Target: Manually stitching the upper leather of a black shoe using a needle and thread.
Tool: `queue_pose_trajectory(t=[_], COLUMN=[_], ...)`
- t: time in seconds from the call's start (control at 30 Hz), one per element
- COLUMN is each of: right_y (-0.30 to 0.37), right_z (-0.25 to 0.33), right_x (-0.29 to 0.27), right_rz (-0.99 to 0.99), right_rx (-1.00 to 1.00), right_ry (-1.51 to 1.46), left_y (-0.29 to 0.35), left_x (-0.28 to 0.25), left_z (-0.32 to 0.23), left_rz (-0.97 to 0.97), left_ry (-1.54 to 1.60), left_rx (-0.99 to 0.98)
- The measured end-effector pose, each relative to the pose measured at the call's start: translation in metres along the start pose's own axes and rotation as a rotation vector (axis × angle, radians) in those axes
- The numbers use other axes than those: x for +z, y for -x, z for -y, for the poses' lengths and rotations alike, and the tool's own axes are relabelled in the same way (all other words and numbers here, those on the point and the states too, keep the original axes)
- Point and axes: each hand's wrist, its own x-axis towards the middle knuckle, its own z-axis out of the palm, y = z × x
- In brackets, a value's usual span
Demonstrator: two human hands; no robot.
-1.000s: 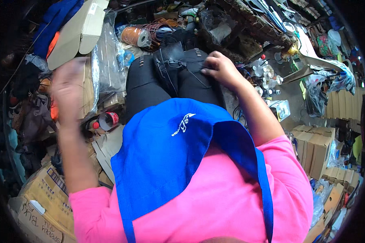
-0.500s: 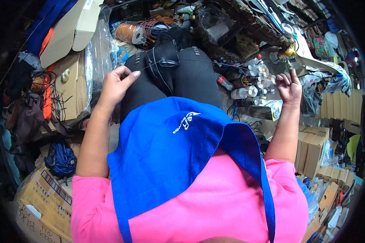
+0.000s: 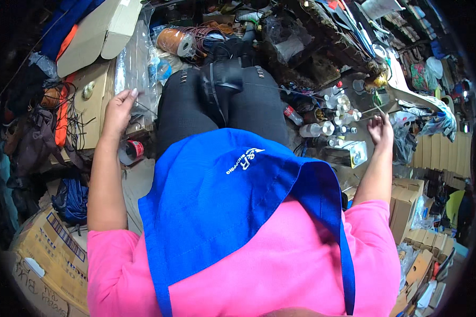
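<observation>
A dark, glossy item (image 3: 225, 82), shoe-like but blurred, is held between my knees in black trousers. My left hand (image 3: 119, 111) is out to the left of my thigh, its thumb and fingers pinched on a thin thread (image 3: 146, 109) that slants toward my legs. Out to the right, beyond several bottles, my right hand (image 3: 381, 129) is raised with its fingers curled closed. A thin strand (image 3: 374, 110) shows at its fingertips, and a faint line runs back toward my knees. Where the threads meet the dark item is too blurred to make out.
Clear plastic bottles (image 3: 312, 130) and a rectangular can (image 3: 349, 153) stand right of my thigh. A red-labelled bottle (image 3: 131, 151) lies on the left. An orange thread spool (image 3: 174, 42) is beyond my knees; cardboard (image 3: 90, 95) leans at left, and a cardboard box (image 3: 55, 259) sits at lower left.
Both hands have moved: the left outward and slightly down, the right slightly down. The dark item has shifted a little right between my knees. The red-labelled bottle at left has come into view.
</observation>
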Motion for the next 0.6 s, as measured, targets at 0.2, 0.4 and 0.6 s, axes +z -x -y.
queue_pose_trajectory(t=[0.2,0.4,0.6], right_y=[0.001,0.02,0.088], right_z=[0.036,0.071,0.014], right_x=[-0.077,-0.097,0.02], right_rz=[-0.003,-0.213,0.314], right_rx=[0.039,-0.308,-0.624], right_ry=[-0.502,-0.139,1.062], left_y=[0.011,-0.006,-0.001], left_x=[0.085,0.149,0.175], left_z=[-0.044,-0.057,-0.057], left_rz=[0.268,0.604,0.693], left_ry=[0.295,0.568,1.061], left_rx=[0.019,-0.208,-0.548])
